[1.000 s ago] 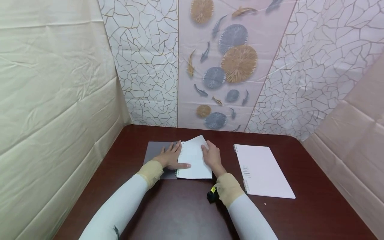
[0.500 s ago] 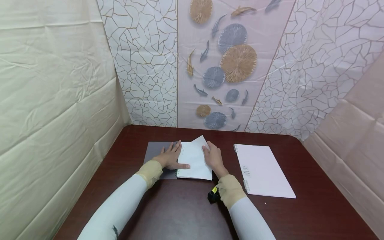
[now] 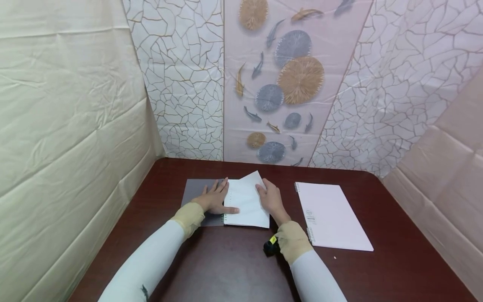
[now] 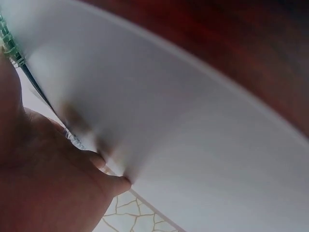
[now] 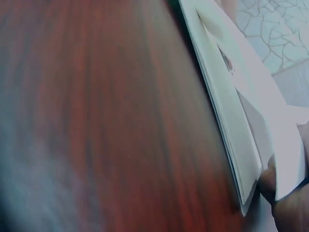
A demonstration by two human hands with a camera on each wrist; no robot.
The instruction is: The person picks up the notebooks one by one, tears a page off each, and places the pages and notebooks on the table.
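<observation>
An open spiral notebook [image 3: 245,205] lies in the middle of the table, its dark grey cover [image 3: 191,192] folded out to the left. Across the binding my left hand [image 3: 216,201] rests with fingers spread and the thumb on the white page. My right hand [image 3: 271,198] pinches the page's right edge, and the top corner of that sheet sticks up at an angle. In the right wrist view the lifted page [image 5: 288,150] bows away from the pages below [image 5: 224,118]. The left wrist view shows green binding rings [image 4: 10,46] beside the left hand [image 4: 53,179].
A second spiral notebook [image 3: 333,216], white with faint print, lies to the right on the dark red table [image 3: 226,264]. A small black device [image 3: 270,247] with a yellow tag is at my right wrist. Patterned cloth [image 3: 185,84] hangs behind the table.
My right hand has shifted slightly to the right with the page edge in its grip. The left hand has stayed in place on the notebook.
</observation>
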